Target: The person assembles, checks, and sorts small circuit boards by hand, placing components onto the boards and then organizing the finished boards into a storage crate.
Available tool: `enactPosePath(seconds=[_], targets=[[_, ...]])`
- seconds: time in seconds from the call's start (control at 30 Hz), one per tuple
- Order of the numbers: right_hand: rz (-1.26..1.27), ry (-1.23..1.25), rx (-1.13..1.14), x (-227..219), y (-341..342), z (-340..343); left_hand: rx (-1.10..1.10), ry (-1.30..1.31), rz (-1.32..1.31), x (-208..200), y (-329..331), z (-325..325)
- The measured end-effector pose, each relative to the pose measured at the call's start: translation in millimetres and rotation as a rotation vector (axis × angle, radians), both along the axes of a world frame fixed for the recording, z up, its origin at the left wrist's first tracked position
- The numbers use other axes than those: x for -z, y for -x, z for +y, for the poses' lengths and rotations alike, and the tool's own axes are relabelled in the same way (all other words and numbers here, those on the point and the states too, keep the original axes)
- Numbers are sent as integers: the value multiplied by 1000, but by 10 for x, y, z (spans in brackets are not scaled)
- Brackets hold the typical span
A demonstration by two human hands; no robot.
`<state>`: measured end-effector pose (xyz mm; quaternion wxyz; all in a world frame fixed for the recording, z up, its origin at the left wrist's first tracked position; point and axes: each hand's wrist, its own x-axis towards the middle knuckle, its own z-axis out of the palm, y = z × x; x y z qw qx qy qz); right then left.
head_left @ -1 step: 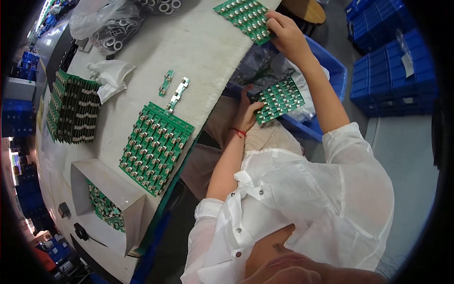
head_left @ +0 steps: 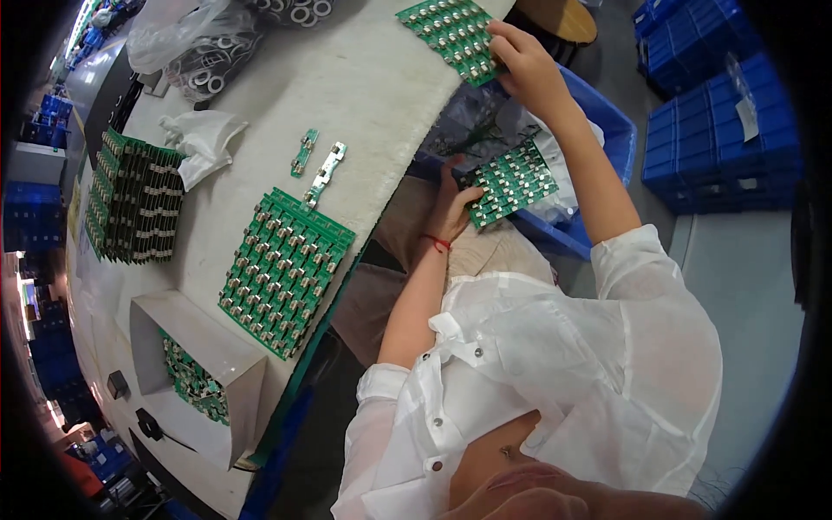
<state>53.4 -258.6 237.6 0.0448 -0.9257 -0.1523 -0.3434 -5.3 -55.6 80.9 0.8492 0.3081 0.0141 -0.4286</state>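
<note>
My left hand (head_left: 456,203) grips the near-left edge of a green circuit board panel (head_left: 518,184) with rows of silver metal parts, held above my lap. Farther off, my right hand (head_left: 527,68) pinches the right edge of a second green panel (head_left: 446,36), which is over the table's far right edge. A larger stack of similar panels (head_left: 288,270) lies flat on the white tabletop (head_left: 347,113). Just beyond it are two narrow board strips, a longer strip (head_left: 326,176) and a shorter strip (head_left: 304,152).
An upright stack of panels (head_left: 134,199) stands at the left beside crumpled white plastic (head_left: 204,143). A white open box (head_left: 247,390) holds small green boards. Bags of rings (head_left: 217,65) sit at the back. A blue bin (head_left: 620,130) stands beside my lap; blue crates (head_left: 711,130) are at right.
My right hand's panel has shifted very slightly to the right and nearer. My left hand and its panel look unmoved.
</note>
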Motion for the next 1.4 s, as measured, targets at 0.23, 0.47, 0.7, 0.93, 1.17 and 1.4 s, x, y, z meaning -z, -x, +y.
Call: enactPosePath(seconds=[0.23, 0.47, 0.7, 0.93, 1.17, 1.4], targets=[[-135, -136, -16, 21, 352, -61, -81, -76, -10, 145, -4, -16], [-157, -587, 162, -228, 774, -167, -87, 0, 96, 231, -17, -32], [394, -561, 37, 103, 1365, 216, -119, 99, 1, 87, 2, -103], [420, -148, -99, 499, 1557, 528, -144, -11, -120, 126, 8, -134], [379, -192, -34, 736, 1561, 682, -140, -62, -113, 175, 4, -138], [381, -257, 116, 678, 1512, 787, -154, -110, -113, 187, -29, -125]])
